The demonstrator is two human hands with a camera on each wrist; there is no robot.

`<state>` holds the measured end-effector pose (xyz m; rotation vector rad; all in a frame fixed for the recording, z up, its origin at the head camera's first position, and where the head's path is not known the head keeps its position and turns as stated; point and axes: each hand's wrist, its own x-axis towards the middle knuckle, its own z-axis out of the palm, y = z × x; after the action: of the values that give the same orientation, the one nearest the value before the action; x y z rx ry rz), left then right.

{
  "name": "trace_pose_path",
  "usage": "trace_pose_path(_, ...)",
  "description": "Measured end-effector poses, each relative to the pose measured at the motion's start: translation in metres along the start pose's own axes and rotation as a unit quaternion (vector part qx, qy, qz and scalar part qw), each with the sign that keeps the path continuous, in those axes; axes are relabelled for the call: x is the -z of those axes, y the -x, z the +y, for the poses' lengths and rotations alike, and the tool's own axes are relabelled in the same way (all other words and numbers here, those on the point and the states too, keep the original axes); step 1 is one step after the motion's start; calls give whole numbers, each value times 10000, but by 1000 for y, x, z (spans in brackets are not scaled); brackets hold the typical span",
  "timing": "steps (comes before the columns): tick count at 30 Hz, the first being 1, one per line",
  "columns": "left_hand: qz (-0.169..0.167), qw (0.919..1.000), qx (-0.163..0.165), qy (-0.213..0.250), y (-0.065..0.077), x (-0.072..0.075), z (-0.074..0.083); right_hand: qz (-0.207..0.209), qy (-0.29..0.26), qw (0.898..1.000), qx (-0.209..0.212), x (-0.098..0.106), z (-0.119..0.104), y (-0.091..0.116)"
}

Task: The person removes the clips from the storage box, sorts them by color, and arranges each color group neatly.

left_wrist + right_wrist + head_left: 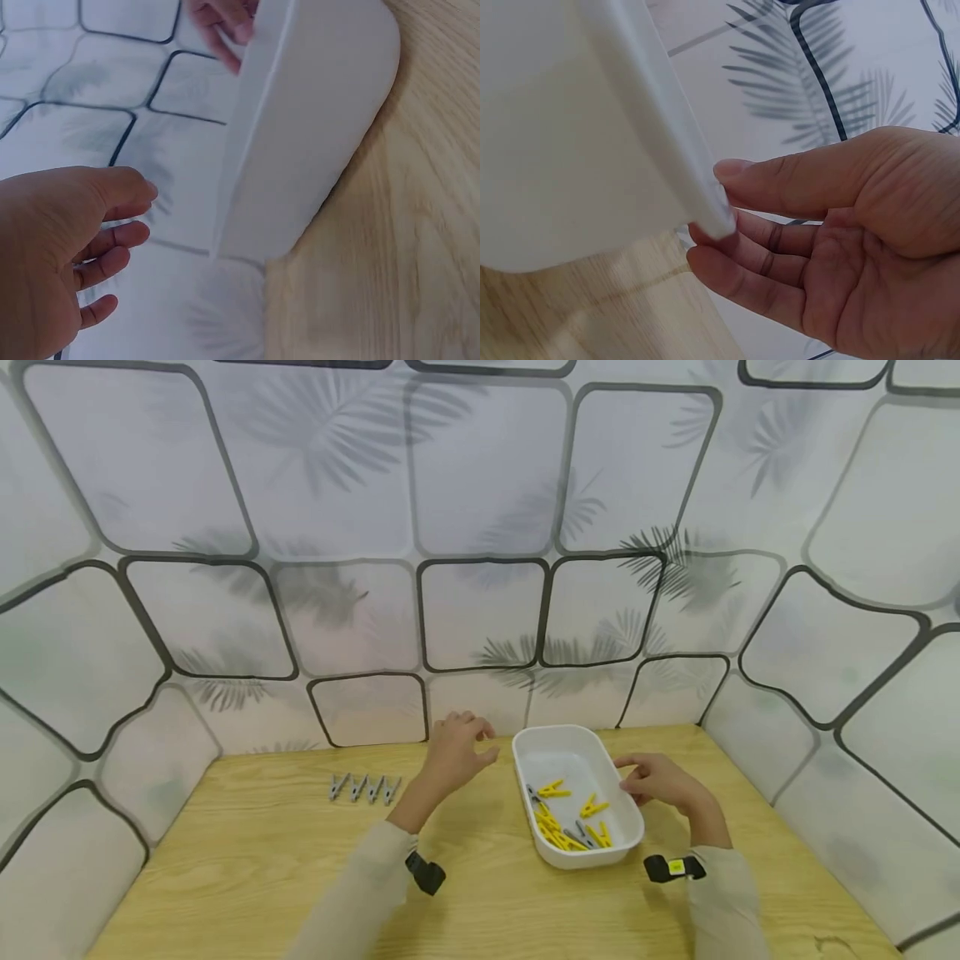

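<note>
A white plastic tray [542,737] stands on the table with yellow clothespins [553,788] and a few grey ones [579,837] lying loose in it. At its right side, my right hand [667,778] pinches the rim; the right wrist view has the thumb and fingers [757,277] around the rim's edge. My left hand [457,752] is raised left of the tray, apart from it, its fingers loosely bent and holding nothing. In the left wrist view the tray's outer wall [322,112] rises beside this hand.
Several grey clothespins [372,789] stand in a row on the wooden table [247,860], left of my left hand. A patterned white backdrop [480,618] closes off the table's back and sides.
</note>
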<state>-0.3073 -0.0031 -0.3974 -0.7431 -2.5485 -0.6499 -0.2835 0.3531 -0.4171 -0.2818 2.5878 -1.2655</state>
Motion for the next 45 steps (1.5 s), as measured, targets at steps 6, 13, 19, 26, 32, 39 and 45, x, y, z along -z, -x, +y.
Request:
trace_pose_path(6, -1271, 9880, -532, -692, -31, -34, 27, 21, -13, 10000, -41, -3, -4, -4)
trace_pose_path(13, -2489, 9541, -450, -1603, -49, -57, 43, 36, 13, 10000, -68, -3, -5, -4)
trace_pose_path(19, -2827, 9347, -295, -2136, -50, -66, 47, 10, -88, 10000, -5, -6, -3, -4)
trace_pose_path(26, -2794, 9411, -266, -1887, -50, -78, 42, -22, -152, 9998, 85, -4, -2, -2)
trace_pose_path(32, -2609, 9513, -342, -1609, -49, -86, 35, 5, -125, 9999, 39, -1, -1, -1)
trace_pose_path(39, -2988, 9477, -305, -1082, -47, -85, 30, -20, -61, 10000, 15, -2, 0, -1)
trace_pose_path(45, -3130, 9442, -303, -976, -47, -84, 35, 18, -35, 10000, -86, -1, 0, -1)
